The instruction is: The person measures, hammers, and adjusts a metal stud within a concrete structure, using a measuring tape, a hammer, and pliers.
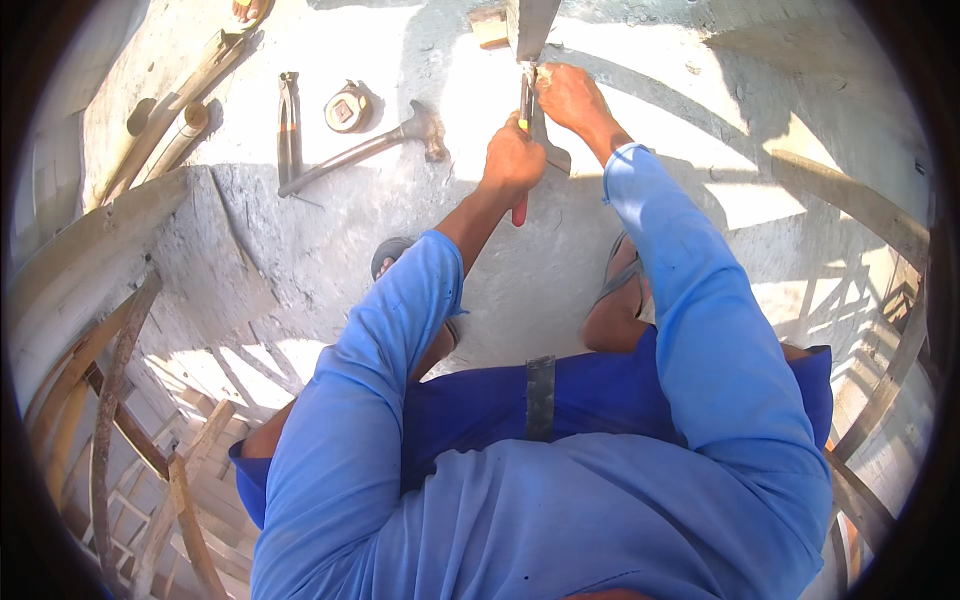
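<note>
My left hand [514, 158] is wrapped round a slim hand tool with a red and yellow handle [520, 212]. Its metal end points away from me, at the near end of a grey wooden post [531, 28]. Just right of that end, my right hand [572, 97] is closed with fingers curled in. Whatever it pinches is too small or hidden to make out. A flat grey-brown piece [552, 152] shows between the two hands. Left of them a claw hammer [370, 150] lies on the concrete, with a tape measure [347, 108] and long-handled pincers [289, 124] beyond it.
A small wooden block [489, 28] touches the post's left side. Bamboo poles [180, 140] lie at the far left, near another person's foot [245, 10]. Crooked wooden sticks [115, 400] stand at lower left, and a curved timber [850, 200] runs along the right. My sandalled feet [615, 300] flank the work.
</note>
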Tool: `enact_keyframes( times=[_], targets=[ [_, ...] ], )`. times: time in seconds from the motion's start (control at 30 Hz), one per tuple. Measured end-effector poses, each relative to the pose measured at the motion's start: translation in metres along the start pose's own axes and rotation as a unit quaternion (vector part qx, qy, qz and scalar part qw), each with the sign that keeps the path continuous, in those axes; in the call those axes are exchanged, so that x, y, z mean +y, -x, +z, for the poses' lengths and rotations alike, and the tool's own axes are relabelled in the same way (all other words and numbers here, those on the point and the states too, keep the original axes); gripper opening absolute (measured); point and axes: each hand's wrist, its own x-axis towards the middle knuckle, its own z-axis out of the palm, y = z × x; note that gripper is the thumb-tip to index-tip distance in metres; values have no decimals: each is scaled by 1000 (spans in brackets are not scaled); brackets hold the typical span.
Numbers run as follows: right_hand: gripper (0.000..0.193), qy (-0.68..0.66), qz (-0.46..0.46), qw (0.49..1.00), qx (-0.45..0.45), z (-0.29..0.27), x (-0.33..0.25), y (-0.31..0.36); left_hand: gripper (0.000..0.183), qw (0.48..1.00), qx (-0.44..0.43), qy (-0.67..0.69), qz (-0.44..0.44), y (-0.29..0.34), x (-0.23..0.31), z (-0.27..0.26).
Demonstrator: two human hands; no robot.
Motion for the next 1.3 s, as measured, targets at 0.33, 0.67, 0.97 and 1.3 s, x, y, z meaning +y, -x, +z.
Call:
enact_keyframes(
  times=[0.33, 0.67, 0.97, 1.3],
  targets=[
    [38, -62, 13, 993, -101, 0, 2, -3, 34, 740, -246, 623, -56, -7, -32, 25],
    [36, -388, 300, 863, -119, -6, -37, 13, 20, 795, -134, 585, -92, 12, -33, 47],
    [43, -93, 227, 969, -18, -5, -65, 20, 20, 933, 22, 346, -92, 28, -16, 61],
    [21, -527, 286, 782, -169, -24, -48, 22, 18, 667, -303, 675, -85, 20, -41, 51]
  ],
)
